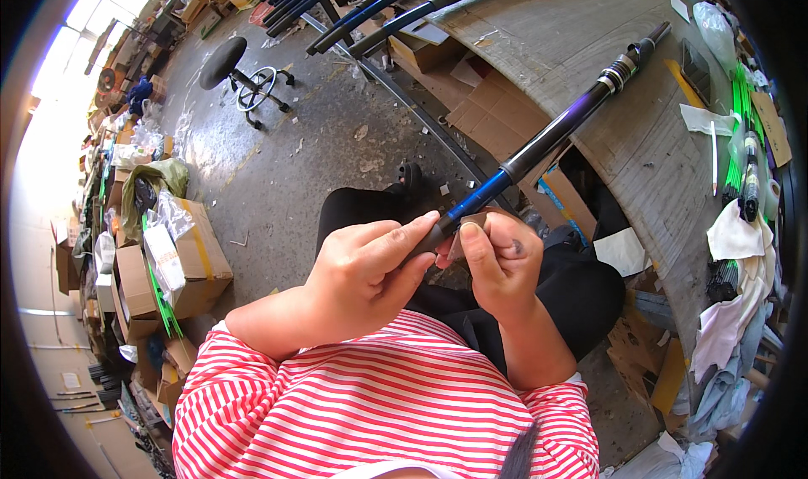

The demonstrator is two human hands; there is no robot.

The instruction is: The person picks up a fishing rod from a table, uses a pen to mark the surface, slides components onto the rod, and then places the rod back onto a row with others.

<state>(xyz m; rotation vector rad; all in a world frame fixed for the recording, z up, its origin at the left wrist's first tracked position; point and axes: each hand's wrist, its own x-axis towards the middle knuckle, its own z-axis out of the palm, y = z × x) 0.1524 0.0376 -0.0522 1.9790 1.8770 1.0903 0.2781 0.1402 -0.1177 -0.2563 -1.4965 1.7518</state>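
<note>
A dark blue and black fishing rod slants from my hands up to the right, its far part with metal rings lying over the wooden table. My left hand is closed round the near butt end, the index finger stretched along the rod. Close beside it, my right hand pinches a small, flat grey-brown piece between thumb and fingers, against or just next to the rod. What this piece is made of I cannot make out. My right fingertips behind the rod are partly hidden.
The grey wooden table carries white cloths, green rods and a plastic bag. More rods rest on a rack at the top. A wheeled stool and cardboard boxes stand to the left.
</note>
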